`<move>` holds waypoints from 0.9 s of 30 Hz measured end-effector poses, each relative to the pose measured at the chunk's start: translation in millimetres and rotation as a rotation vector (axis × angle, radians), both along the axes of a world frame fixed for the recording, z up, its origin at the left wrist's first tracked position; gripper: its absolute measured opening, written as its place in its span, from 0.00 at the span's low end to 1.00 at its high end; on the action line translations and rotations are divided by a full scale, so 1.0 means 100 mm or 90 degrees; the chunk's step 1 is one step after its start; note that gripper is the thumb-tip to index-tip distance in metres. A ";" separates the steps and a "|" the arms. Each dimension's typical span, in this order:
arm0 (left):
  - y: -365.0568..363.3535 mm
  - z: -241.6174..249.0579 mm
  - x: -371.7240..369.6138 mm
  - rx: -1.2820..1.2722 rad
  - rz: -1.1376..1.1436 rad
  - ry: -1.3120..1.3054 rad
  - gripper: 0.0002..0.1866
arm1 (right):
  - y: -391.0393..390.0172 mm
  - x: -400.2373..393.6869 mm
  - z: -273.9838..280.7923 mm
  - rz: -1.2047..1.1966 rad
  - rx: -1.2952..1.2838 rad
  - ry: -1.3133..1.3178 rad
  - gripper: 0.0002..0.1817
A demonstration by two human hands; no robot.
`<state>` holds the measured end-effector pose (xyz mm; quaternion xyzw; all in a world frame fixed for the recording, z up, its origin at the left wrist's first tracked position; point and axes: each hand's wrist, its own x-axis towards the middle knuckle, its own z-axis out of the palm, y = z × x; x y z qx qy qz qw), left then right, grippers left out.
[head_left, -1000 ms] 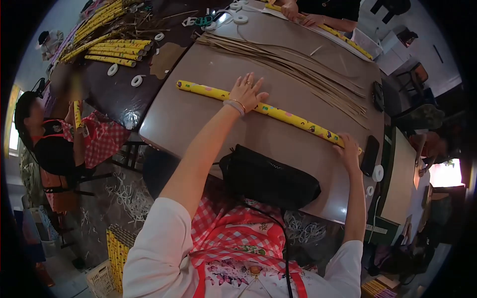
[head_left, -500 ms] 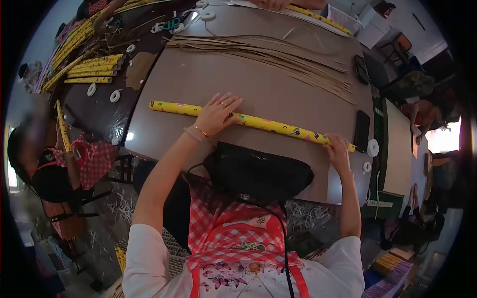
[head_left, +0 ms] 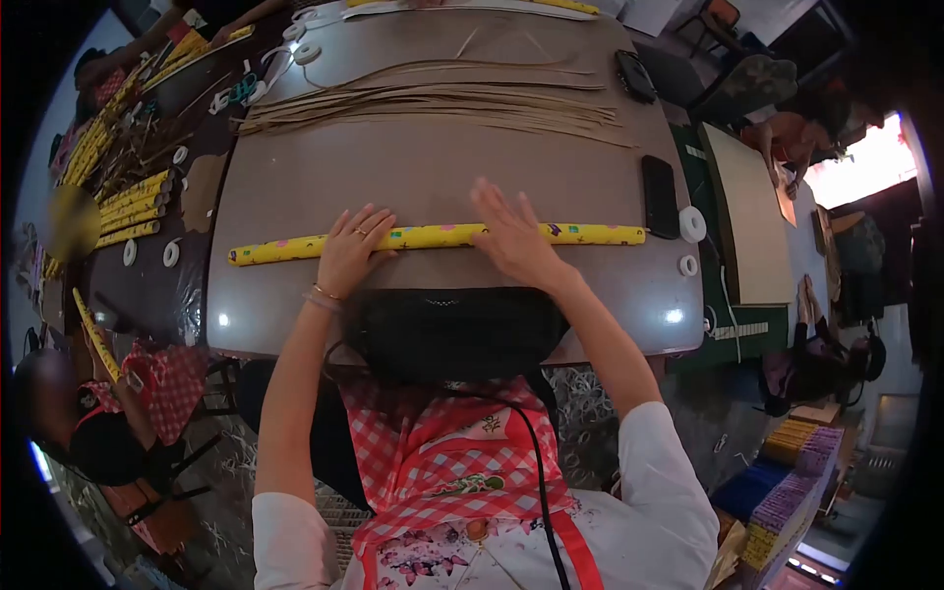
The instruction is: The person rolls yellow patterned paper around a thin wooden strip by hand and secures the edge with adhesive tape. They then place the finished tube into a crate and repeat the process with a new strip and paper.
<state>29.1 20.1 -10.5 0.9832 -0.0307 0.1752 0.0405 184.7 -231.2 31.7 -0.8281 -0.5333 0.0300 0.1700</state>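
A long yellow roll point(head_left: 442, 236) with a small colourful print, like a wrapped paper tube, lies across the brown table in front of me. My left hand point(head_left: 352, 256) rests on it left of its middle, fingers stretched forward over it. To the right of the middle, my right hand point(head_left: 518, 241) lies flat over the roll with its fingers spread, slightly blurred. Neither hand wraps round the roll. A black pouch point(head_left: 447, 334) sits at the table's near edge, between my forearms.
Brown strips point(head_left: 433, 106) lie across the far side of the table. At right are a black phone point(head_left: 660, 197) and white tape rolls point(head_left: 692, 224). More yellow rolls point(head_left: 133, 211) lie on the dark table at left. A person in a checked apron point(head_left: 167, 393) sits at left.
My right hand has come from the roll's right end inward toward its middle, opening flat. The left hand stays on the roll. The view has turned, so the roll now lies nearly level.
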 end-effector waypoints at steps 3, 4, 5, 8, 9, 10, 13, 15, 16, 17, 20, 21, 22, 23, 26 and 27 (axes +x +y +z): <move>-0.01 0.02 0.01 0.004 -0.002 0.003 0.29 | 0.32 -0.12 -0.26 0.046 -0.035 -0.039 0.33; -0.01 0.03 0.01 -0.001 0.005 0.015 0.28 | 0.35 -0.15 -0.26 0.082 -0.045 -0.040 0.34; -0.02 0.04 0.00 -0.005 0.013 0.028 0.28 | 0.30 -0.13 -0.26 0.077 -0.043 -0.038 0.34; -0.01 0.03 0.00 -0.014 0.017 0.026 0.28 | -0.01 0.01 -0.21 0.097 -0.089 -0.030 0.34; -0.01 0.02 0.00 -0.015 0.017 0.028 0.28 | -0.18 0.05 -0.22 0.085 -0.097 -0.087 0.33; -0.01 0.02 0.00 -0.015 0.018 0.029 0.28 | -0.36 0.10 -0.22 0.074 -0.105 -0.145 0.32; -0.01 0.05 0.01 -0.018 0.024 0.039 0.28 | -0.87 0.18 -0.01 -0.015 -0.184 -0.099 0.32; -0.01 0.05 0.00 -0.020 0.033 0.046 0.28 | -1.19 0.22 0.08 -0.051 -0.218 -0.074 0.32; -0.01 0.05 0.00 -0.016 0.029 0.038 0.28 | -1.35 0.26 0.04 -0.105 -0.222 -0.101 0.32; -0.01 0.05 0.00 -0.012 0.024 0.029 0.27 | -1.46 0.27 0.03 -0.158 -0.226 -0.129 0.32; 0.00 0.03 0.00 -0.017 0.027 0.026 0.27 | -1.64 0.27 -0.03 -0.281 -0.233 -0.178 0.33; 0.00 0.02 -0.01 -0.018 0.031 0.026 0.27 | -1.69 0.27 -0.11 -0.278 -0.233 -0.179 0.33; 0.00 0.02 -0.01 -0.017 0.028 0.019 0.27 | -1.70 0.27 -0.18 -0.376 -0.214 -0.201 0.33; 0.00 0.02 -0.01 -0.015 0.024 0.011 0.27 | -1.70 0.28 -0.24 -0.475 -0.193 -0.222 0.34; 0.00 0.02 0.00 -0.014 0.025 0.013 0.27 | -1.47 0.22 -0.33 -0.632 -0.219 -0.255 0.34; 0.01 0.01 0.00 -0.015 0.027 0.014 0.27 | -1.36 0.18 -0.30 -0.629 -0.220 -0.254 0.34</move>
